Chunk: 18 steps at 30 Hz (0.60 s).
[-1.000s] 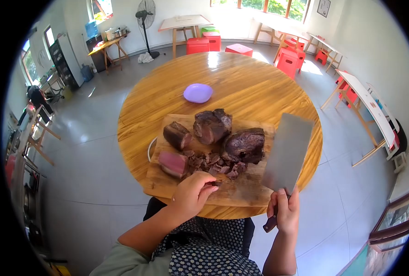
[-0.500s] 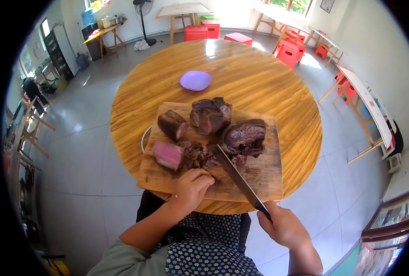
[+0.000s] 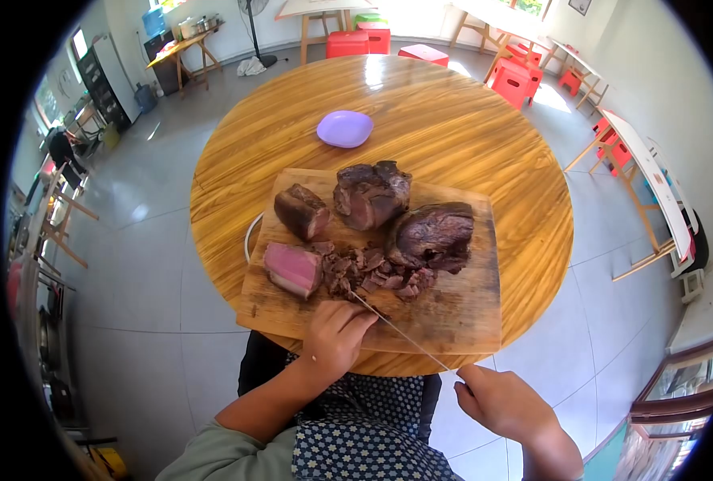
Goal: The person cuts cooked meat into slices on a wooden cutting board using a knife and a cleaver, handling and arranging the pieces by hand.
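Observation:
My right hand (image 3: pixel 507 402) is wrapped around the handle of a long knife (image 3: pixel 404 335). The blade stands edge-on over the cutting board (image 3: pixel 460 321), its tip by the chopped meat. Close beside the blade, my left hand (image 3: pixel 336 335) has its fingers bent and pressed together on a small dark piece of meat, mostly hidden under the fingertips. A heap of meat slices (image 3: pixel 364 268) lies just beyond the fingers. To its left rests a cut chunk with a pink face (image 3: pixel 292 266). Dark chunks of meat (image 3: pixel 432 234) sit along the board's far side.
The board lies on a round wooden table (image 3: pixel 236 160). A purple plate (image 3: pixel 345 128) stands beyond it. Red stools (image 3: pixel 510 82) and white-topped tables (image 3: pixel 653 172) line the room, and a standing fan (image 3: pixel 254 32) is at the back.
The knife has swung from lying flat over the slices to standing edge-on beside my left fingers, its tip nearer me. Both hands have shifted slightly; more of the slices now show.

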Available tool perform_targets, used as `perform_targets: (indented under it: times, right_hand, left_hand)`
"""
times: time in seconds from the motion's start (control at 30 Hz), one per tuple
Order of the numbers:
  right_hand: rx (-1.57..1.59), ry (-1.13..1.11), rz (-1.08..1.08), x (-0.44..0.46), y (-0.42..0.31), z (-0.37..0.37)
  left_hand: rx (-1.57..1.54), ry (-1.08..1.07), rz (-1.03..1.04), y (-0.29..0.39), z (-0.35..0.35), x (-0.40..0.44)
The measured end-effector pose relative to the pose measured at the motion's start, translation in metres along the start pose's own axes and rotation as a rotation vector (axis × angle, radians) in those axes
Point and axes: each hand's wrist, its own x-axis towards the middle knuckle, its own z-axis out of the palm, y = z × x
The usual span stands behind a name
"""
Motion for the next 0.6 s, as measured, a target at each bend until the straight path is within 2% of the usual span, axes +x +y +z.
perform_targets:
  times: [0.4,0.5,0.6]
  right_hand:
    - [-0.149,-0.133,0.102,-0.011,0.001,-0.023]
    - [-0.111,-0.246,0.124,0.003,0.004,-0.031]
    - [-0.065,-0.251,0.097,0.015,0.001,-0.033]
  left_hand:
    - [-0.034,-0.053,-0.009,0.005,0.007,-0.004]
    - [-0.049,-0.065,-0.02,0.006,0.007,-0.005]
    - [-0.03,-0.054,0.001,0.005,0.008,-0.007]
